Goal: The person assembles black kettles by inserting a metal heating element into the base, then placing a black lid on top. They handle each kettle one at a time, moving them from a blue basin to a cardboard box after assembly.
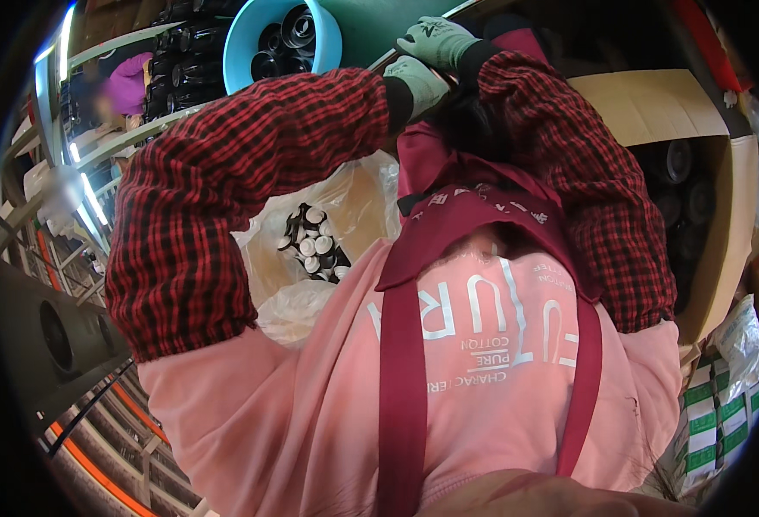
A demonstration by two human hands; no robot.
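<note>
Both my hands are at the top of the view, close together at the edge of a green work surface [371, 30]. My left hand [417, 84], in a pale green glove, has its fingers bent inward. Just beyond it, my right hand [439, 43] in a matching glove is also curled closed. What either hand grips is hidden by the gloves and sleeves. To the left of my hands, a light-blue tub [239, 52] holds several round, glossy black parts [298, 28].
Below my left arm, a plastic-lined carton [367, 194] contains several small white-and-black parts [311, 246]. An open cardboard box [647, 99] on the right holds dark round parts [677, 162]. Racks with black parts [192, 39] stand left, where another person in purple [128, 84] appears.
</note>
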